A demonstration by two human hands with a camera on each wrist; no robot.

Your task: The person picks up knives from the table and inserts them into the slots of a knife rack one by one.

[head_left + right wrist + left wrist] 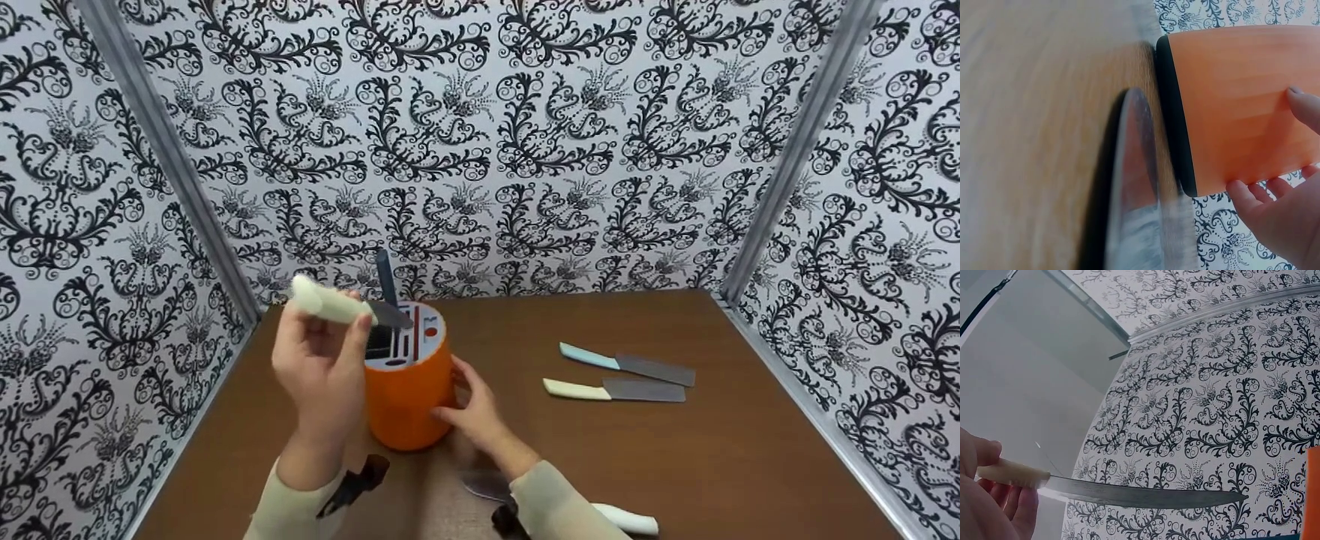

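Observation:
In the head view my left hand (319, 367) holds a knife by its pale cream handle (330, 301), raised over the left side of an orange knife block (409, 409). The long narrow blade (1145, 495) shows whole in the left wrist view, its pointed tip near the block's orange edge. My right hand (480, 412) rests on the block's right side, with thumb and fingers spread around the wall. A dark-handled tool (385, 276) stands upright in the slotted grey top.
Two knives lie on the brown table (622, 450) at right, one with a blue handle (589, 355), one with a cream handle (576, 389). Near the front, a white-handled knife (626, 519) lies partly under my right forearm. Patterned walls (480, 150) enclose the table.

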